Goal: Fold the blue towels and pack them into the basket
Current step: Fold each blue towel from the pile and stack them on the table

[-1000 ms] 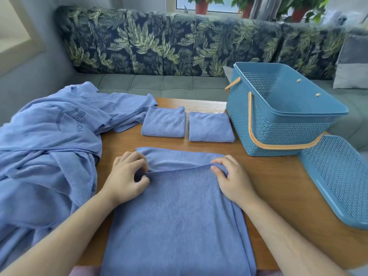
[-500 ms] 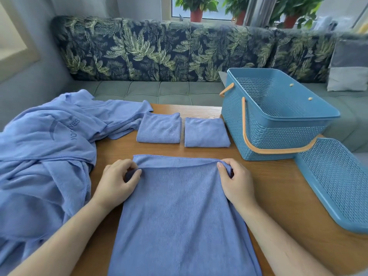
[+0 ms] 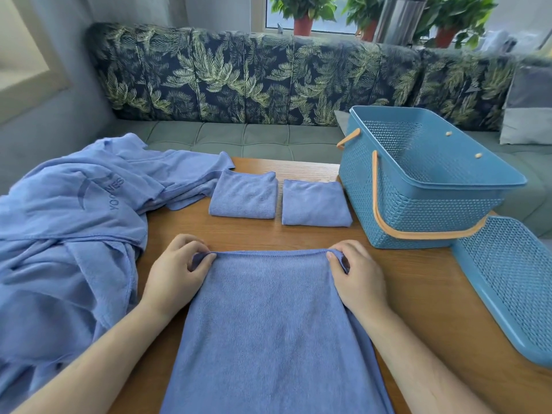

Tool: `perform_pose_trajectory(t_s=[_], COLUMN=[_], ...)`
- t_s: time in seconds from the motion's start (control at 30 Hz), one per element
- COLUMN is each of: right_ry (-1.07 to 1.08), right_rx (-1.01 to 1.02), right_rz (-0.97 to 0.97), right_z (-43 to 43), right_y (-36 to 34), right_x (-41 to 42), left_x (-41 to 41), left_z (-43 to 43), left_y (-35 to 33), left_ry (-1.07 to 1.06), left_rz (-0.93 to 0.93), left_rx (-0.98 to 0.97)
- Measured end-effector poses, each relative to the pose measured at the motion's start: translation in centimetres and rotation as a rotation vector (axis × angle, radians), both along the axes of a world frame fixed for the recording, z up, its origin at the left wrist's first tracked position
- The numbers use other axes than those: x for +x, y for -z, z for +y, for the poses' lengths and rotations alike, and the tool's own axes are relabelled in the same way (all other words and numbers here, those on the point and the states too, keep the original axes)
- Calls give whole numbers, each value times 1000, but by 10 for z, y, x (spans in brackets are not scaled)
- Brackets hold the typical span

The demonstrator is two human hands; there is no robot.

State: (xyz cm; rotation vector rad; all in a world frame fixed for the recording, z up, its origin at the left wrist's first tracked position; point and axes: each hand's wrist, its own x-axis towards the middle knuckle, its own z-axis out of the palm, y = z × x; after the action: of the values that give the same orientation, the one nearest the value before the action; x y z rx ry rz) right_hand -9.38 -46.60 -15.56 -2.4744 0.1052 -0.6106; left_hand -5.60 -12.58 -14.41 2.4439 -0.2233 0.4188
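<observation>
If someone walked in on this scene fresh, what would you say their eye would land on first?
Most likely the blue towel spread at the near middle of the table, with the left hand and the right hand pinching its far corners. Next comes the teal basket with orange handles at the far right, nothing showing inside it, and the two folded towels lying side by side just left of it.

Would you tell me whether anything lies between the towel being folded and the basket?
Nothing visible does. Only bare table separates the towel, pinched by the left hand and right hand, from the basket. Its top is open, its lid lies to its right, and two folded towels sit to its left.
</observation>
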Motion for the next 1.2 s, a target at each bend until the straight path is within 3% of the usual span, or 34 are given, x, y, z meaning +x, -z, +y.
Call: perform_pose_trajectory(t_s=[0.2,0.33,0.53,0.7,0.93,1.2], right_ry=[-23,-48,-93,-45,-30,-69], right_rx=[-34,-92,63,163,255,353], right_rz=[39,-18,-94,54,209,122], right_z=[-2,-3,-2,-4,-9,-15], right_y=[6,8,1,5,-28,-118], right_x=[5,5,-1,-4,-10,-22], left_x=[5,9,8,-2,-9,-16], left_z=[2,8,3,-1,12,27], left_y=[5,11,13,8,-22,-113], left_ry=[79,106,39,25,149,43], left_rz=[11,-84,-85,-42,136,133], left_rx=[4,108,100,177,30,-255])
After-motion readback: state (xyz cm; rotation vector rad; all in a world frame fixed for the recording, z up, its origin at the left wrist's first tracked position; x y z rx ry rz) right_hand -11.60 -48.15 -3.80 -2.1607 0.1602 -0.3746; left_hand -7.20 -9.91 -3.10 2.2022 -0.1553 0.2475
